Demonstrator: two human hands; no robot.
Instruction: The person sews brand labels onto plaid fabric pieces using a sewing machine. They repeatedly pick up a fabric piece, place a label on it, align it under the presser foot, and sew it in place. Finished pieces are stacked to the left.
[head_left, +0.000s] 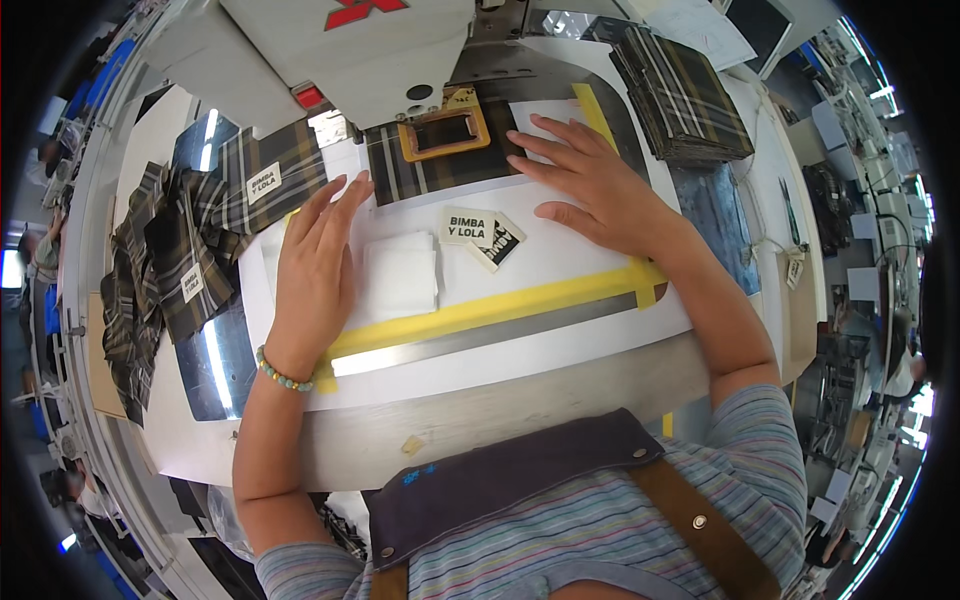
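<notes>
My left hand rests open on the white work board, fingertips near a dark plaid fabric piece and beside a stack of white squares. My right hand is open, fingers spread, its tips at the plaid piece's right end. A yellow rectangular clamp frame sits on that piece, under a white sewing machine head. Small cream labels lie between my hands, one overlapping another. Yellow tape runs along the board's near part.
Crumpled plaid pieces with labels lie at the left. A stack of folded plaid sits at the back right, near a slim tool. A metal bed edge runs in front. Blurred co-workers and benches line both rims.
</notes>
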